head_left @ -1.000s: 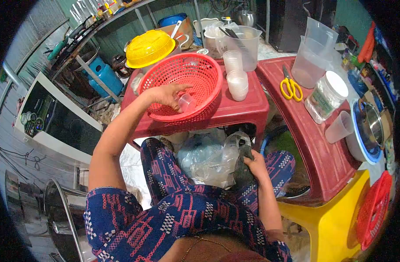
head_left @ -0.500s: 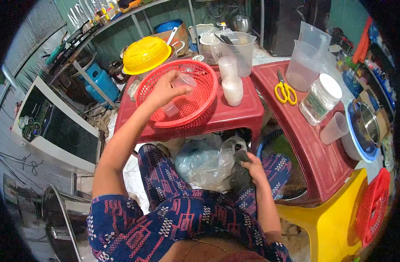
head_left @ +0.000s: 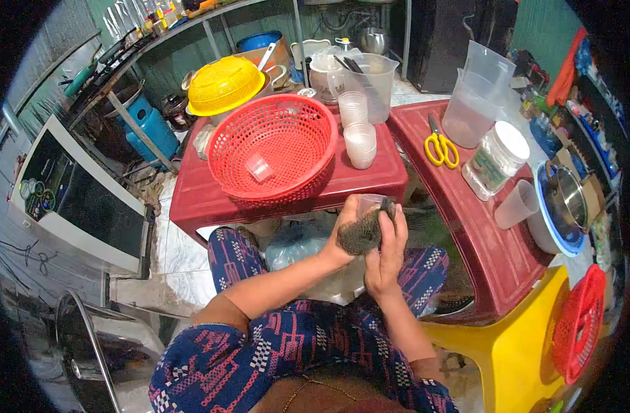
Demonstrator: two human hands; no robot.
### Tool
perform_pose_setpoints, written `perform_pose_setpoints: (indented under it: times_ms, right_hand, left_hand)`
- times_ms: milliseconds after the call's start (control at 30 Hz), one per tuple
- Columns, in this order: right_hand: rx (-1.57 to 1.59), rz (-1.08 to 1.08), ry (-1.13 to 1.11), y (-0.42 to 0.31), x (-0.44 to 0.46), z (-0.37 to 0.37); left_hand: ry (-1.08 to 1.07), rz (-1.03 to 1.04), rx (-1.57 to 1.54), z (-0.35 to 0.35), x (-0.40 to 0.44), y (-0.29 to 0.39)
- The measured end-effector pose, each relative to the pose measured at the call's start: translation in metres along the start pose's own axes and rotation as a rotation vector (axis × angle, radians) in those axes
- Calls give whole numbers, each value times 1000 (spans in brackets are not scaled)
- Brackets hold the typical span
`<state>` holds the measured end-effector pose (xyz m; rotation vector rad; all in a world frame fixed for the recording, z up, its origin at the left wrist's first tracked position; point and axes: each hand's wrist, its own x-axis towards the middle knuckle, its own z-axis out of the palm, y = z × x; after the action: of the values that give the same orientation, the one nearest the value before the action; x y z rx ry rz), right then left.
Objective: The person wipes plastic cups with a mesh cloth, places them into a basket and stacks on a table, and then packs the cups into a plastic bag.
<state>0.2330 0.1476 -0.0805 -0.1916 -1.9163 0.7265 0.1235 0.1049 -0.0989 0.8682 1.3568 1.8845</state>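
In front of my knees, just off the table's near edge, my two hands meet. My left hand (head_left: 337, 253) grips a small clear plastic cup (head_left: 371, 201) from its left side. Dark grey mesh cloth (head_left: 360, 235) is bunched in my right hand (head_left: 387, 260) and pressed against the cup, covering much of it. Beyond them stands a red plastic basket (head_left: 222, 175) with another small clear cup (head_left: 258, 167) lying inside. To the basket's right are two stacks of similar cups, a nearer stack (head_left: 360, 146) and a farther stack (head_left: 353, 109).
Yellow scissors (head_left: 440, 148), a white-lidded jar (head_left: 495, 162), a clear tumbler (head_left: 516, 205) and measuring jugs (head_left: 470, 103) sit on the right red table (head_left: 494, 265). A yellow strainer (head_left: 225, 86) is behind the basket. A plastic bag (head_left: 291, 248) lies below between my legs.
My left hand has come down from over the basket with the cup, toward me and to the right. My right hand has risen with the cloth to meet it.
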Motion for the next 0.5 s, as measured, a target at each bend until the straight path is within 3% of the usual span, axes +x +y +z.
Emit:
perform_pose_setpoints:
  times_ms: [33, 100, 167, 233, 367, 433, 500]
  right_hand:
    - [-2, -3, 0, 5, -2, 0]
    - [223, 229, 127, 13, -4, -4]
    - [807, 583, 130, 25, -4, -11]
    - [1259, 824, 140, 34, -4, -17]
    - [1227, 949, 115, 25, 5, -29]
    - [1006, 973, -62, 23, 6, -30]
    - [1013, 978, 31, 12, 1, -20]
  left_hand:
    - [-1, 3, -2, 3, -5, 0]
    - [-29, 161, 73, 14, -20, 21]
    - [-35, 101, 180, 16, -26, 40]
    - [-248, 93, 147, 12, -25, 36]
    - [-472, -112, 83, -1, -22, 38]
    - [-461, -98, 99, -4, -19, 14]
    - [-196, -44, 119, -4, -19, 4]
